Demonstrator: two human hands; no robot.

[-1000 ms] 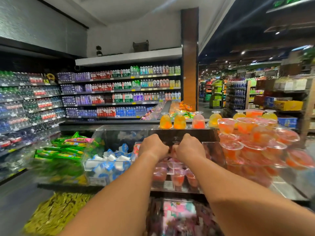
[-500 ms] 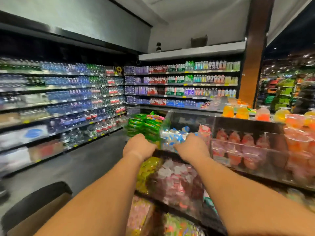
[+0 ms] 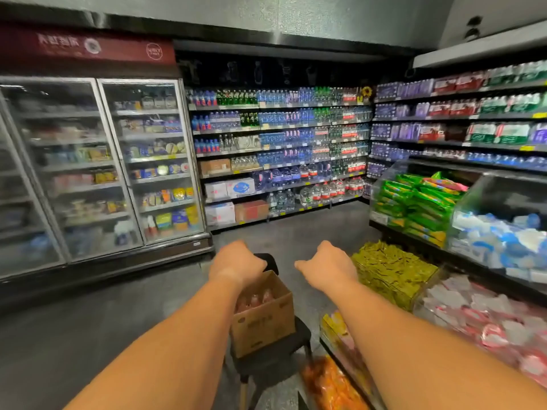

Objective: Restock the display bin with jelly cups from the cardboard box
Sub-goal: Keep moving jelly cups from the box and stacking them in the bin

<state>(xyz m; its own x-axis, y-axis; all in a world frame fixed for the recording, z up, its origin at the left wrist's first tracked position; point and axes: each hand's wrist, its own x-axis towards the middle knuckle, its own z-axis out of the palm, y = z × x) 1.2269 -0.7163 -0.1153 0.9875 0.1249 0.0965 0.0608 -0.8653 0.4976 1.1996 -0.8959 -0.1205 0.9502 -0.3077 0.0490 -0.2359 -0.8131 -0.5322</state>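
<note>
Two hands out in front of you, both with fingers curled downward and nothing visible in either, though the fingertips are hidden, so I can't tell for sure. Going left to right: glass-door fridges (image 3: 97, 170) fill your 9 to 10 o'clock, stocked with packaged goods too blurry to name. Bottled drink shelves (image 3: 281, 143) run across 12 o'clock.

Your left hand (image 3: 236, 266) hovers right above the far rim of the cardboard box (image 3: 263, 318), dead centre at about 6 o'clock. That box sits on a dark stool (image 3: 275, 356), open top up, long axis running roughly away from you and a bit to 1 o'clock. Pinkish jelly cups (image 3: 254, 298) show inside, well below the rim.

Your right hand (image 3: 327, 269) hangs beside the box at its 2 o'clock, over bare floor, not touching anything.

Off to 3 o'clock: a clear bin of yellow-green packets (image 3: 390, 270), green snack bags (image 3: 420, 202) above it, a bin of blue-and-white cups (image 3: 503, 238), and pink-white sweets (image 3: 485, 315) lower down. Open grey floor (image 3: 296, 226) stretches from the box toward the shelves.
</note>
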